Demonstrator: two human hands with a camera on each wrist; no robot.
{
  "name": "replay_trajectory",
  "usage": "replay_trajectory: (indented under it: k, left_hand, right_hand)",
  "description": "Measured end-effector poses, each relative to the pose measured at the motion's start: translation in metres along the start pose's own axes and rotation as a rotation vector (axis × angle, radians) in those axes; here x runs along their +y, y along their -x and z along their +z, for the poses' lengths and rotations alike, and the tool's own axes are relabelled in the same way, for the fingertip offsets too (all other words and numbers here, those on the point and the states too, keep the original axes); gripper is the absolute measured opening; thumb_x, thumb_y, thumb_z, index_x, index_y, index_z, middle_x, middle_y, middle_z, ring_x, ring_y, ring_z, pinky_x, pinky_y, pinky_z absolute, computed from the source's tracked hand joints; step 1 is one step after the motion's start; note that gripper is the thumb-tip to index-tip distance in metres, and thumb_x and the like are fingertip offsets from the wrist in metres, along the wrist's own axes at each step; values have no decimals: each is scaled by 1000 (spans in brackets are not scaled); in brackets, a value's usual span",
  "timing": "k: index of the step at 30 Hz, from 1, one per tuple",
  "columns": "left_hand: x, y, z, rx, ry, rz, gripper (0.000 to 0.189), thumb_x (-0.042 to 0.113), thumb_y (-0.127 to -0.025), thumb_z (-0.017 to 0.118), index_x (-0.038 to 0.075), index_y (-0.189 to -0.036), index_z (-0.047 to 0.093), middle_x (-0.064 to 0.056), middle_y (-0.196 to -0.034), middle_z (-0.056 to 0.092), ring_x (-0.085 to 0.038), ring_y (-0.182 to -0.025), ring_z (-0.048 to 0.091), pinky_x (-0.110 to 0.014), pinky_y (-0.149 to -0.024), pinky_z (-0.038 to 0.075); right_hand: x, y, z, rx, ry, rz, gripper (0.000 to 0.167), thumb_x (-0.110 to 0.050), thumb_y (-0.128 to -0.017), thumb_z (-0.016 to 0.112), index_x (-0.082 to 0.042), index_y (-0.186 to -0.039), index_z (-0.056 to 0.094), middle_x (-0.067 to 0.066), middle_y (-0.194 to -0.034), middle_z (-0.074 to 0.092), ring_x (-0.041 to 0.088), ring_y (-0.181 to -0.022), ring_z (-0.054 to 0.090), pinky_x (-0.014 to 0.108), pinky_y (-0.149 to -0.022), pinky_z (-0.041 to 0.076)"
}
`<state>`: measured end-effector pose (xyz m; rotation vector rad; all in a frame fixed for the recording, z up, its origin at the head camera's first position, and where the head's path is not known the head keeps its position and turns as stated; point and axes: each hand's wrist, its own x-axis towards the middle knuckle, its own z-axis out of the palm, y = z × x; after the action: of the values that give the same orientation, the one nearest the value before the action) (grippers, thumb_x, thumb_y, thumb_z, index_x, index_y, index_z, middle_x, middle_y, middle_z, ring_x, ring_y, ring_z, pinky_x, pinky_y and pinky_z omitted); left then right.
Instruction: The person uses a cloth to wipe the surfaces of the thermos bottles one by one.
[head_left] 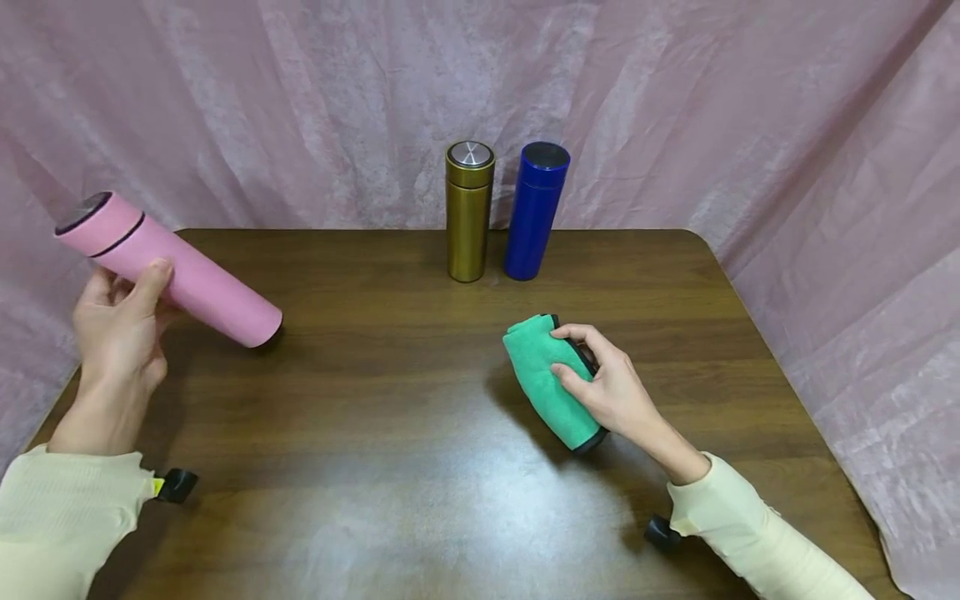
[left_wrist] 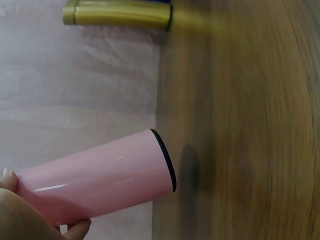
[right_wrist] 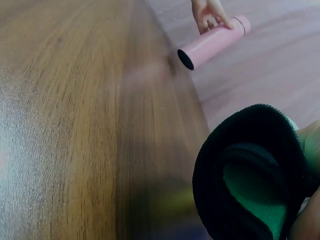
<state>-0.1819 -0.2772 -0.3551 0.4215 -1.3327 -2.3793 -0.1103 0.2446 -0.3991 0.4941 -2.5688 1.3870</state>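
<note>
On the left, my left hand (head_left: 123, 321) grips a pink thermos bottle (head_left: 191, 279) around its middle. The bottle is tilted, its dark-ringed lid up and to the left, its black base (left_wrist: 166, 161) down toward the right. In the right wrist view the pink bottle (right_wrist: 212, 46) hangs beside the table's edge line. My right hand (head_left: 611, 383) holds a folded green cloth (head_left: 543, 375) with black edging, thumb and fingers pinching its right side. From the right wrist view the cloth (right_wrist: 250, 200) shows as a rolled fold with a hollow inside.
A gold thermos bottle (head_left: 468, 225) with a silver lid top and a blue thermos bottle (head_left: 534, 217) with a black lid top stand side by side at the table's back edge. The brown wooden table (head_left: 360, 400) has pink curtains (head_left: 337, 108) behind it and to the sides.
</note>
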Motion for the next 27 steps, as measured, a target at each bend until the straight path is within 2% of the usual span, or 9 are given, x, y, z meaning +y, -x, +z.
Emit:
replay_trajectory:
  k: [4,7,11,16,20,27]
  left_hand:
    - [-2,-4,-1,44,-150,115,47,-5,-83,84,9,-125,70,-5,-112,65,-12,-93,60,-15,-63,54]
    - [-4,-6,-2,48,-188,158,48,-7,-81,84,8,-124,70,-6,-111,66,-13,-96,61,-13,-68,54]
    - [-6,-7,-4,53,-199,164,50,-9,-80,84,9,-125,71,-6,-113,65,-14,-102,61,-12,-78,54]
    - [-9,-9,-7,51,-222,173,52,-11,-80,83,10,-126,71,-5,-115,65,-15,-104,62,-12,-83,53]
    - [-10,-9,-8,33,-217,191,52,-13,-80,82,8,-126,71,-6,-115,65,-15,-104,62,-12,-82,54]
    - [-15,-9,-7,23,-326,189,46,-4,-84,82,12,-125,68,-3,-110,64,-12,-99,59,-10,-74,52]
  right_hand:
    - [2,2,0,7,-5,12,39,1,-92,75,-7,-128,64,10,-122,68,23,-99,62,22,-82,50]
    - [3,3,-1,16,-9,16,39,2,-91,75,-8,-128,65,9,-122,68,22,-99,61,22,-82,49]
    - [3,4,-1,24,-8,12,39,2,-91,76,-8,-128,65,9,-120,69,21,-99,61,20,-83,48]
    - [3,3,-2,38,-16,5,40,3,-91,76,-6,-128,65,10,-118,69,20,-95,60,18,-82,48]
    - [3,2,-4,44,-18,11,40,3,-91,76,-6,-129,64,10,-115,69,20,-92,60,17,-79,48]
    - [2,0,-7,51,-27,13,40,4,-91,75,-5,-129,64,11,-117,69,20,-92,60,16,-79,49]
